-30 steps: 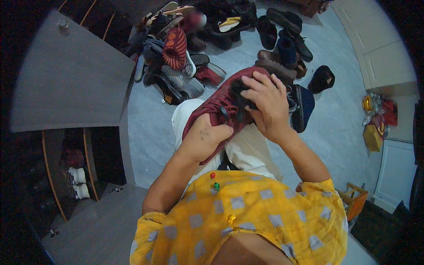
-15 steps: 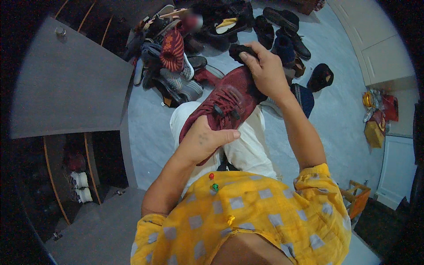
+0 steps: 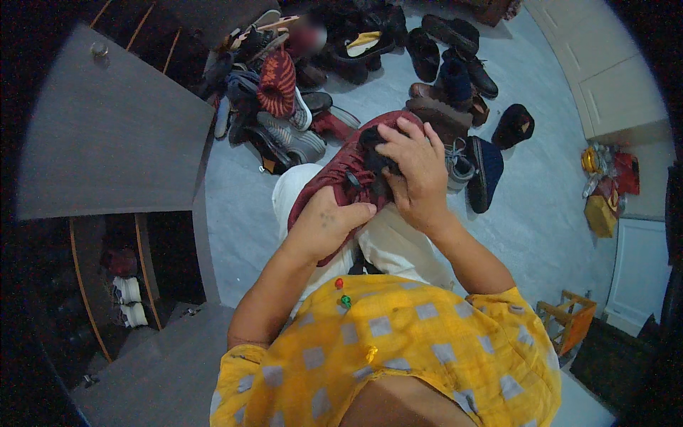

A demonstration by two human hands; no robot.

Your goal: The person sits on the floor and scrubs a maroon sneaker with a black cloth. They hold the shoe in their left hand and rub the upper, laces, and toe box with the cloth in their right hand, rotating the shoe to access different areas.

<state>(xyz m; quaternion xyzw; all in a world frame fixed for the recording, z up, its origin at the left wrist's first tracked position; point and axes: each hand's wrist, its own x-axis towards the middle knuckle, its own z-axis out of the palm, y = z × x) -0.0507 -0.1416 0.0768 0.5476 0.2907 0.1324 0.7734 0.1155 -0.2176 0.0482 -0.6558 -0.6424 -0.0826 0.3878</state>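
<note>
A maroon lace-up shoe [image 3: 331, 169] rests across my white-trousered lap, its toe pointing away and to the right. My left hand [image 3: 321, 224] grips it near the heel end, thumb over the upper by the laces. Over the front of the shoe, my right hand [image 3: 418, 174] presses a bunched black cloth [image 3: 370, 147] against the upper with curved fingers. The cloth and fingers cover part of the laces and toe area.
A heap of shoes lies beyond my knees, with a red patterned knitted shoe [image 3: 277, 87] on it. A navy shoe [image 3: 485, 178] and a black shoe [image 3: 514, 126] lie rightward. On the left, a grey cabinet door [image 3: 114, 135] stands beside shelves holding white shoes [image 3: 129, 292]. A wooden stool [image 3: 575, 320] is at right.
My right hand has brought the black cloth from beyond the toe back toward me, onto the shoe's upper. My left hand keeps its grip on the shoe.
</note>
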